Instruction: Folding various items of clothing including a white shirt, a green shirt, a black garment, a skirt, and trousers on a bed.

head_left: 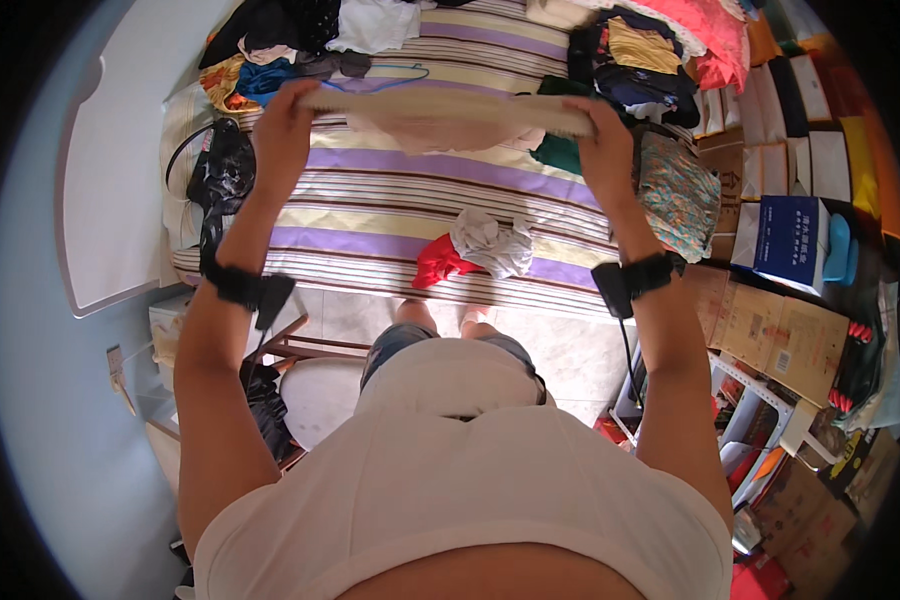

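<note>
A beige piece of clothing point(440, 122) is stretched level between my two hands above the striped bed. My left hand point(283, 130) is closed on its left end, and my right hand point(604, 145) grips the right end; the fingers are partly hidden and a little blurred. The garment's exact kind does not show. Below it on the bedspread point(370, 210) lie a crumpled light grey cloth point(493, 243) and a red cloth point(438, 263), touching each other. A blue hanger point(415, 72) lies just beyond the garment, and dark green fabric point(560, 153) shows beside my right hand.
Piles of clothes lie at the far left point(270, 35) and far right point(640, 60) of the bed. A black patterned bag point(228, 165) is at the left edge. Stacked boxes point(785, 235) line the right side. A chair point(320, 395) stands near my left side.
</note>
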### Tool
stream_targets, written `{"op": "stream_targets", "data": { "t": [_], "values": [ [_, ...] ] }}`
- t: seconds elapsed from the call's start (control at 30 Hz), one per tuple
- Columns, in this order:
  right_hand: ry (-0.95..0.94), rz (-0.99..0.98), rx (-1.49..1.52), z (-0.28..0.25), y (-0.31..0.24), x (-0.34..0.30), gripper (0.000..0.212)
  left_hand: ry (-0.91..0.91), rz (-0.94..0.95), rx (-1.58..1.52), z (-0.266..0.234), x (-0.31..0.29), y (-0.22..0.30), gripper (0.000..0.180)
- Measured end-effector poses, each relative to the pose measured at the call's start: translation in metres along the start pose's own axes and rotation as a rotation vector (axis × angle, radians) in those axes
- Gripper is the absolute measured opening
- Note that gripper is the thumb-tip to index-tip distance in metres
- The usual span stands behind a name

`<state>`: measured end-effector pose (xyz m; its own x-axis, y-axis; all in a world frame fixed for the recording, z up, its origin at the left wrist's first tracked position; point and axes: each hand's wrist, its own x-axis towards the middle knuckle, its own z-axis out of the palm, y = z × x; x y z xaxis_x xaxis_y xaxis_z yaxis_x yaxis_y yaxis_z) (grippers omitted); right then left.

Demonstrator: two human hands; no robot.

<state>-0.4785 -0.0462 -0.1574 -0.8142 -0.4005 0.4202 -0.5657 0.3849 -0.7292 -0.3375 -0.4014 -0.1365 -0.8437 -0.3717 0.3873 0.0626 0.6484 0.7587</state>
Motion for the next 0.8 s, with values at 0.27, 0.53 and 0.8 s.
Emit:
{"op": "stream_targets", "data": {
  "t": [0.27,0.53,0.8],
  "values": [
    [-0.323,0.344,-0.140,0.103,0.084,-0.146,0.035,-0.459,-0.421,0.130,0.039,-0.144,-0.125,0.026],
    [-0.675,0.705,-0.224,0.159,0.123,-0.252,0.026,-0.846,-0.615,0.182,0.074,-0.261,-0.214,0.021],
    [-0.456,1.176,0.373,0.195,0.182,-0.197,0.031,-0.642,-0.874,-0.064,0.104,-0.205,-0.312,0.029]
  ]
}}
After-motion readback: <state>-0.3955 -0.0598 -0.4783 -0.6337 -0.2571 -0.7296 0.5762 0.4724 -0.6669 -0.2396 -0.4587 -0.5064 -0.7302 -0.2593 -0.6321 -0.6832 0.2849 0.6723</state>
